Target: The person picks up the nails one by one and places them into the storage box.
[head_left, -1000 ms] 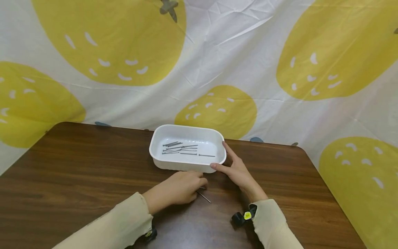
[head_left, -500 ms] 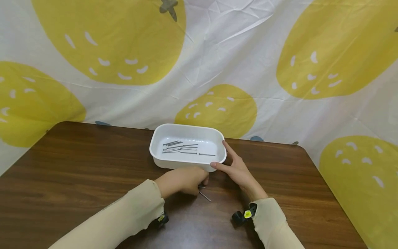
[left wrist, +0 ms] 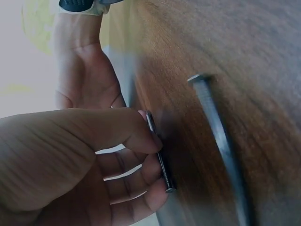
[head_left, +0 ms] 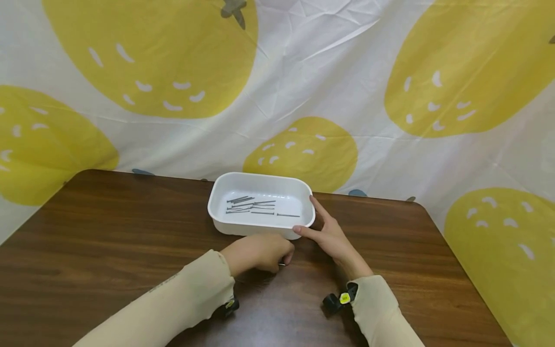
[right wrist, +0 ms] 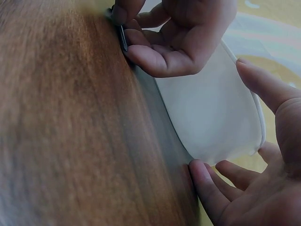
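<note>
My left hand [head_left: 262,253] is low over the table, just in front of the white tray [head_left: 249,230]. Its thumb and fingertips pinch a nail [left wrist: 162,162], whose flat head sticks out past the fingers in the left wrist view. Another nail [left wrist: 221,141], larger and blurred, shows against the brown tabletop there; in the head view it is hidden. My right hand [head_left: 331,241] holds the tray's right end, thumb at the near rim and fingers along the side. Inside the tray lie several nails [head_left: 251,207], mostly toward its left half.
The brown wooden table [head_left: 108,250] has rounded far corners. Right behind it hangs a white cloth [head_left: 329,72] printed with large yellow fruit. Each wrist wears a small black camera, such as the right one [head_left: 333,303].
My left hand has shifted slightly right, and its fingers have closed in on the nail. The slanted nail that showed beside it is out of sight in the head view. My right hand stays put.
</note>
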Tool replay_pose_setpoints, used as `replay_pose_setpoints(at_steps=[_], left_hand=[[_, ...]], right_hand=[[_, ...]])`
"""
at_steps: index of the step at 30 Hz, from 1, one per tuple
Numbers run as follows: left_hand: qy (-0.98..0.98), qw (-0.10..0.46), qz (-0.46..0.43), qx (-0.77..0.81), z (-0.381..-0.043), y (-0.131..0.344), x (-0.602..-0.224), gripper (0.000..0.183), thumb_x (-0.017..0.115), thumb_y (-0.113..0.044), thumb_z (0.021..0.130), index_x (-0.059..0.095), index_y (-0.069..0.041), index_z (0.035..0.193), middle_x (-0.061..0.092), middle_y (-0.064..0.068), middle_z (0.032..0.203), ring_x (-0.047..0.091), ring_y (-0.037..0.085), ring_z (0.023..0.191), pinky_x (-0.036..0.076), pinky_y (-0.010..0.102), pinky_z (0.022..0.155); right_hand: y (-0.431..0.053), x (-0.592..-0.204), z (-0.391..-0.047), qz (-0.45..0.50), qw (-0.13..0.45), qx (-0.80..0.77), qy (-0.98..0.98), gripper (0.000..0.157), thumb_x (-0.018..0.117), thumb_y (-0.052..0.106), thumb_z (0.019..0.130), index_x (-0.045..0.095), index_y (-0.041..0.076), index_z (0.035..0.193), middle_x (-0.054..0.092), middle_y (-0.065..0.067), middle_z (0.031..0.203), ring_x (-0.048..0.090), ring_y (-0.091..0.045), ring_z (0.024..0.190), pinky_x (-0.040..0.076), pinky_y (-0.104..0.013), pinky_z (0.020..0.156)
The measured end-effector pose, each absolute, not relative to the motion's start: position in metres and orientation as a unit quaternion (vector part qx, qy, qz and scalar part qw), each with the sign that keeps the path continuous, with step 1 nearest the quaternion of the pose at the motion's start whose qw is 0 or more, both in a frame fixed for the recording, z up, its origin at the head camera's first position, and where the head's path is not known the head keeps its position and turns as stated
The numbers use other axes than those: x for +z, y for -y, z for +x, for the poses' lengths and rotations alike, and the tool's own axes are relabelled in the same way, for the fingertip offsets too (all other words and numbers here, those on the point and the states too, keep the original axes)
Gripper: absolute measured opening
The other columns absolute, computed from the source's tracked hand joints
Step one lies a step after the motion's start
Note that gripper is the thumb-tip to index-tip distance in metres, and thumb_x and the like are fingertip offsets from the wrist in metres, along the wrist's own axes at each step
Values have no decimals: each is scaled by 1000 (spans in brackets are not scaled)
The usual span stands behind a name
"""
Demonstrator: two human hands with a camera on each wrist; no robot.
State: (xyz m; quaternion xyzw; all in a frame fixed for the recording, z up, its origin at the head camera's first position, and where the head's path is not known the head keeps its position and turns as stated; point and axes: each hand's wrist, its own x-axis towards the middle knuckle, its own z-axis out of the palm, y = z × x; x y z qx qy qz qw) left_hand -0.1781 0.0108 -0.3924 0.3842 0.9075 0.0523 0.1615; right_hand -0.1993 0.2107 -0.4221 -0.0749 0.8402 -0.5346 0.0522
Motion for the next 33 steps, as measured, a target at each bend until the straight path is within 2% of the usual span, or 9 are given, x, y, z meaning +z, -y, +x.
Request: replay_pose_setpoints(at_steps=[9,12,19,28,33], left_hand=[[-890,172,410,101,-184,-3,-393,24,76,0,77,64,-18,88,59,-7,81,52,7,73,44,21,66],[-879,163,431,121,-187,3,-391,27,76,2,74,64,-17,89,61,-5,81,52,6,72,43,20,66],[-866,149,444,177,-191,17,-379,28,71,6,74,63,-16,89,64,-1,82,52,6,72,44,22,67],[-853,165,447,214,-196,22,-382,27,70,6,75,63,-14,91,63,0,82,53,7,73,45,21,68],[-845,182,439,245,-199,25,-395,28,70,5,76,64,-16,93,63,-1,84,54,5,74,46,20,67]], right_hand=[[-209,-423,-199,-75,60,-543,-834,96,78,24,88,19,27,163,28,-9,167,25,-28,154,21,-52,124],[-210,-422,-198,-75,61,-539,-836,96,78,26,88,18,27,163,26,-8,167,24,-27,154,21,-52,124],[-213,-421,-200,-77,61,-543,-834,96,78,26,88,17,28,163,35,-10,163,38,-29,147,32,-48,117],[-213,-422,-201,-77,58,-539,-837,96,78,25,88,17,27,163,34,-11,164,35,-28,149,29,-48,119],[-211,-424,-200,-81,57,-543,-834,96,78,23,88,17,27,163,38,-12,162,40,-29,146,32,-47,117]])
